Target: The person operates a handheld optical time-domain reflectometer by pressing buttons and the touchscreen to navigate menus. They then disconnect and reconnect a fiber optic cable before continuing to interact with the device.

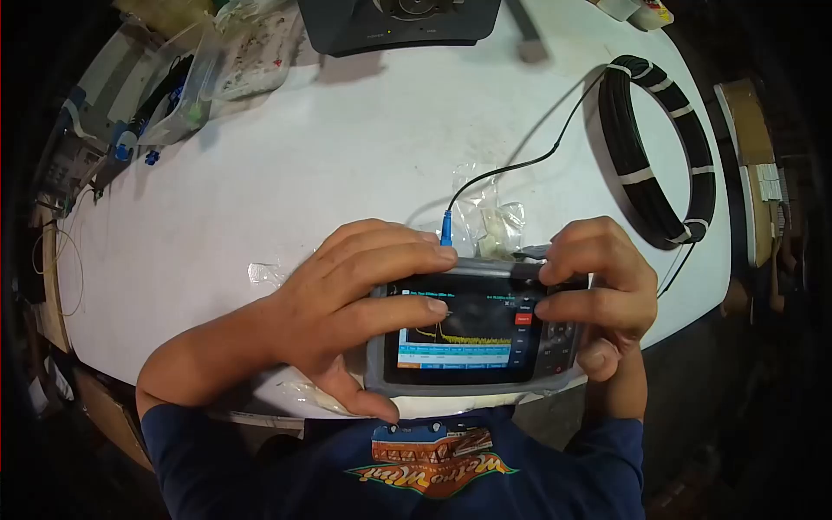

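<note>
Clasping the handheld meter [472,334] at its left end with the left hand [351,286], setting the thumb at the near edge and laying fingers across the screen [472,316]. Covering part of the display that way; making out a yellow trace and a pale blue table, but not the tiny lettering. Bringing the fingers of the right hand [602,282] to the far right corner and over some of the keys [555,351]; not being able to tell that hand's grip as closed or loose. Holding the meter just in front of the shirt [442,468], over the near side of the white table [347,156], and leaving its underside out of sight.

Just beyond the left fingertips, having a blue connector [446,227] at the meter's far edge, with its lower end hidden. Trailing from there a black cable [507,165] to a banded coil [626,130] beyond the right hand. Between the hands, past the meter, showing clear plastic bags [501,227] with contents hard to name. Far beyond the grip, showing a black device [399,42] cut off by the top border and, next to it, a blurred dark shape [530,45].
</note>
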A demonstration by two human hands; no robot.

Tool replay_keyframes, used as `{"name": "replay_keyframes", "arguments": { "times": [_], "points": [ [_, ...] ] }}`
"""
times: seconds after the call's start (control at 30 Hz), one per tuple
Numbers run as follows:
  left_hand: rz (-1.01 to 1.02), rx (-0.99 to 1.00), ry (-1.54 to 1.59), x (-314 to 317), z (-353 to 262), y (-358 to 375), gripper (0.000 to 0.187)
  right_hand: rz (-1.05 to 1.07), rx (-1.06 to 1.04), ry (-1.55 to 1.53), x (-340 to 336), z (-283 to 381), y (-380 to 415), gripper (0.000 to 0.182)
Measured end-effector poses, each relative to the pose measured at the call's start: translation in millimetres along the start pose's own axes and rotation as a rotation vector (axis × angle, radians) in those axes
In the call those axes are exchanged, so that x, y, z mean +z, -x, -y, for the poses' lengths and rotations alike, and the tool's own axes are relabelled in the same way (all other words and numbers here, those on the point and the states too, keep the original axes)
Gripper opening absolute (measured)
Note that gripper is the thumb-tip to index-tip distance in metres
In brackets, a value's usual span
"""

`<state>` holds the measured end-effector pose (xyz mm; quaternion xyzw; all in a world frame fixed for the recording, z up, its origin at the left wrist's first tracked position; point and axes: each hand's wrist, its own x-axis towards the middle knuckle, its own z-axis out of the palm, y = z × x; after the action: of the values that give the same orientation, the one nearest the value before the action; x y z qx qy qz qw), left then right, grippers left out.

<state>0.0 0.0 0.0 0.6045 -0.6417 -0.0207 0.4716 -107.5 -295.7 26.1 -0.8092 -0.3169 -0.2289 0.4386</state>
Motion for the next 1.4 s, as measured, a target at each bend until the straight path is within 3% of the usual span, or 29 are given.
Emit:
{"name": "replay_keyframes", "arguments": {
  "times": [1.4],
  "points": [
    [-0.034, 0.016, 0.014, 2.9, 3.6, 2.2, 0.084, -0.05, 0.012, 0.033, 5.2, -0.7, 2.2, 0.057]
  ]
}}
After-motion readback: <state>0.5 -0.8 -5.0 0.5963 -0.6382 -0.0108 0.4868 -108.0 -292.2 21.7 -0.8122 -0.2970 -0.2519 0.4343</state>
